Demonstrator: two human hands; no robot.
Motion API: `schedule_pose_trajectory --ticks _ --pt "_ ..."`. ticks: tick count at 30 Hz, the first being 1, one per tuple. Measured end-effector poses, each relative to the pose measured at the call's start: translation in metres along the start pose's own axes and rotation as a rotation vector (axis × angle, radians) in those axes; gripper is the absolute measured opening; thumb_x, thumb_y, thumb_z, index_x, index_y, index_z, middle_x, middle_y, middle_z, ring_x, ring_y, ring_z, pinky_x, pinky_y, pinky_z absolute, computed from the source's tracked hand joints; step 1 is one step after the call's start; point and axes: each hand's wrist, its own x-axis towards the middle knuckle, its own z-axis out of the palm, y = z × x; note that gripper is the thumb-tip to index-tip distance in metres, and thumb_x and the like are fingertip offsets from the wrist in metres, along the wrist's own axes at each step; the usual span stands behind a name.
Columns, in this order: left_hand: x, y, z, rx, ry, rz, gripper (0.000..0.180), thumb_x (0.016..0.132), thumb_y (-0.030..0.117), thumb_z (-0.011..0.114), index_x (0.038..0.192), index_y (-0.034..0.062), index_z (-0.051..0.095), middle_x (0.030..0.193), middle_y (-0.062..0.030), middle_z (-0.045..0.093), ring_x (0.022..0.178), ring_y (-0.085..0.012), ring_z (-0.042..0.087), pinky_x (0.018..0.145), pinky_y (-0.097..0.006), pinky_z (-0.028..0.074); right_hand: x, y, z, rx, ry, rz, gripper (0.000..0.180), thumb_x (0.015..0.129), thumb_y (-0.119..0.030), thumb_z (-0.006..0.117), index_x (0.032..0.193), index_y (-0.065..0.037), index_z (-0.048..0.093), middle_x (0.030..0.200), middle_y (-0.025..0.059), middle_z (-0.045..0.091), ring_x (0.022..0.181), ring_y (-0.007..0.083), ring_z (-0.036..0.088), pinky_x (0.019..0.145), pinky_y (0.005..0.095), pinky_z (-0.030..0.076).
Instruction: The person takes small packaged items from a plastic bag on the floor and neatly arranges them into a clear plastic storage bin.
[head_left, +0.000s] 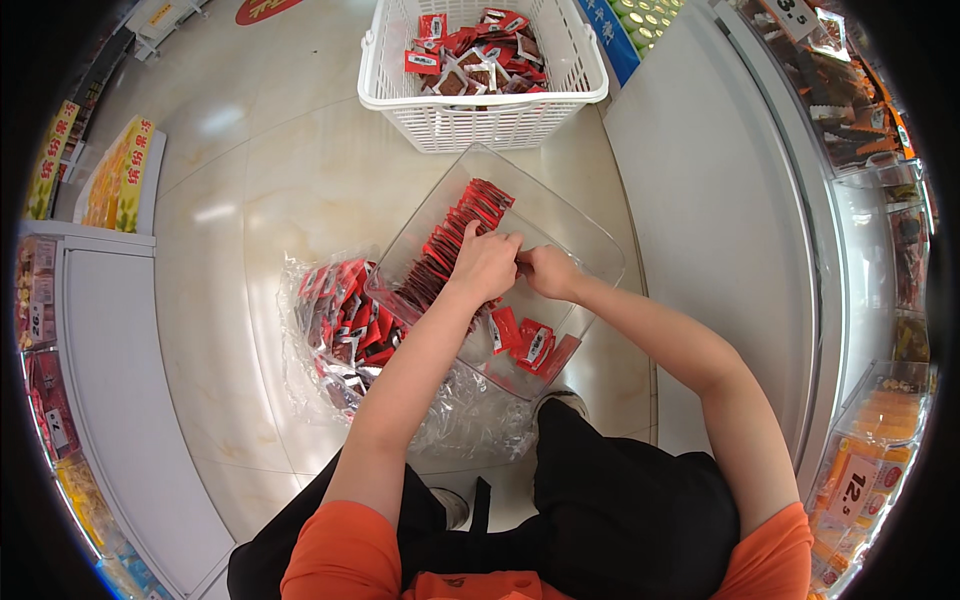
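A clear plastic bin (585,228) rests tilted on the floor before me. A tight row of small red snack packets (440,243) stands on edge along its left part. My left hand (487,264) lies across this row, thumb to the far side, its fingers bent over the packets. Close beside it is my right hand (548,272), its fingers curled in; whatever they pinch is hidden. A few loose red packets (533,345) lie flat at the bin's near end. Left of the bin, an opened clear plastic bag (345,310) spills more of the same packets.
A white plastic basket (480,122) holding a heap of similar packets stands beyond the bin. Shelf units flank me: a grey-white cabinet side (720,220) at right, a white one (130,380) at left. My shoe (563,402) is near the bin's corner.
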Motion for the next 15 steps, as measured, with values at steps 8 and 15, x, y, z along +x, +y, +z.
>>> schedule_pose_trajectory --ticks 8,15 --pt "0.001 -0.004 0.005 0.040 -0.034 -0.004 0.016 0.080 0.013 0.054 0.091 0.0068 0.064 0.095 -0.0090 0.066 0.104 -0.0247 0.060 0.104 -0.055 0.028 -0.005 -0.006 -0.003 0.023 -0.011 0.009 0.026 0.079 -0.014 0.054 0.100 -0.009 0.068 0.088 0.0211 0.067 0.083 0.0406 0.063 0.076 0.0507 0.050" --pt "0.000 -0.005 0.005 0.029 -0.053 -0.016 0.018 0.080 0.014 0.054 0.092 0.0083 0.067 0.095 -0.0070 0.067 0.105 -0.0231 0.059 0.105 -0.055 0.027 -0.026 -0.031 -0.017 -0.374 -0.408 0.110 0.032 0.078 -0.032 0.062 0.096 -0.006 0.069 0.089 0.0189 0.068 0.086 0.0359 0.066 0.076 0.0448 0.053"
